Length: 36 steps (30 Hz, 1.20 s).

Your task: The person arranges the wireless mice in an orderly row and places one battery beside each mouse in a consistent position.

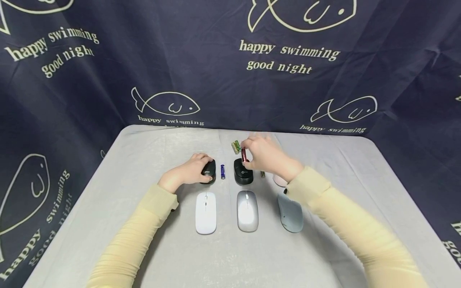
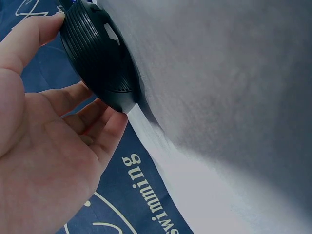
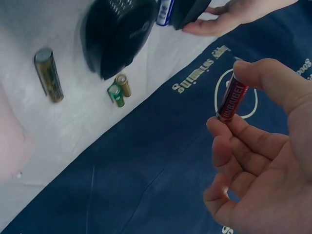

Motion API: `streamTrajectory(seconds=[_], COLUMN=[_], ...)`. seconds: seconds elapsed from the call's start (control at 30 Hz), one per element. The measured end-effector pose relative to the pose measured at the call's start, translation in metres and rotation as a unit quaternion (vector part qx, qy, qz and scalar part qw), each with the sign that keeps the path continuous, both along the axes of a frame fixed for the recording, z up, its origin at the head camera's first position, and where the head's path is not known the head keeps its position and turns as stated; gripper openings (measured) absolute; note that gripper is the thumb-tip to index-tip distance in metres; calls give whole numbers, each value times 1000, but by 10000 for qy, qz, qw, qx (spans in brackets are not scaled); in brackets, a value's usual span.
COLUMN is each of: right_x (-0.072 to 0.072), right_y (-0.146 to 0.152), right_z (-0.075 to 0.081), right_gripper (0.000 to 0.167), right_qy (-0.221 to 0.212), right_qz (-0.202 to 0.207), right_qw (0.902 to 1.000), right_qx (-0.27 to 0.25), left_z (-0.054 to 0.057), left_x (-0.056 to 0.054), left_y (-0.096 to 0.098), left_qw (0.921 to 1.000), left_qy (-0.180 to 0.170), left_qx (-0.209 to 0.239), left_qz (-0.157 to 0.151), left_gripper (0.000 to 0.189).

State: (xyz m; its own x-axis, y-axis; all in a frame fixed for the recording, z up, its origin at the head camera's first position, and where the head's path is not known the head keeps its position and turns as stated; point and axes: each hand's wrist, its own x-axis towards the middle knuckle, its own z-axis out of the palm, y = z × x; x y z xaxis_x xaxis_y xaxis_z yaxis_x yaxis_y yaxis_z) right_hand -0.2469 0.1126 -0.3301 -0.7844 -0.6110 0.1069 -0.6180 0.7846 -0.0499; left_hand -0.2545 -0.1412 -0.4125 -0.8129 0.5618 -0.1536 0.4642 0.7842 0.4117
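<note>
At the back left of the table, my left hand (image 1: 189, 171) holds a black computer mouse (image 1: 209, 172) by its sides. The left wrist view shows the thumb on one side of this mouse (image 2: 95, 53) and fingertips at the other end. My right hand (image 1: 268, 156) pinches a red battery (image 3: 231, 100) by its two ends, between thumb and fingers. In the head view the red battery overlaps a second black mouse (image 1: 243, 174). A blue battery (image 1: 222, 171) lies between the two black mice. Behind the second one are a green battery (image 3: 116, 95) and a gold battery (image 3: 124, 85), side by side.
Nearer the front, a white mouse (image 1: 206, 214), a silver mouse (image 1: 247, 212) and a blue-grey mouse (image 1: 291, 214) form a row. Under my right forearm a pink mouse (image 1: 279, 181) is partly hidden, with another gold battery (image 1: 263, 174) beside it. A dark printed curtain (image 1: 230, 100) hangs behind the table.
</note>
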Motion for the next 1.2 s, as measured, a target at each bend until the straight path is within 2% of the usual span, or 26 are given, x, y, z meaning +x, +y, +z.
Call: streamTrajectory(seconds=[0.23,0.43,0.67,0.9,1.2], right_x=[18,35,46,55,66], right_y=[-5,-10,-14,-13,-18], right_z=[-4,-7,-16,-32,-52], right_gripper=[44,45,48,46,44], right_qy=[-348,-419,-757,-631,-560], right_qz=[-78,-9,39,200,177], right_qw=[9992,9984,9950,9929,9936], right_qx=[-198,-388,-652,-990,-965], left_z=[0,1,1,0,-3], left_x=[1,1,2,1,-1], left_y=[-1,-1,0,0,0], left_qw=[10000,9999,9999,9999,10000], left_qy=[29,134,143,124,76], left_qx=[21,63,31,31,-12], left_qz=[-6,-23,-16,-31,-14], left_gripper=[68,67,68,68,69])
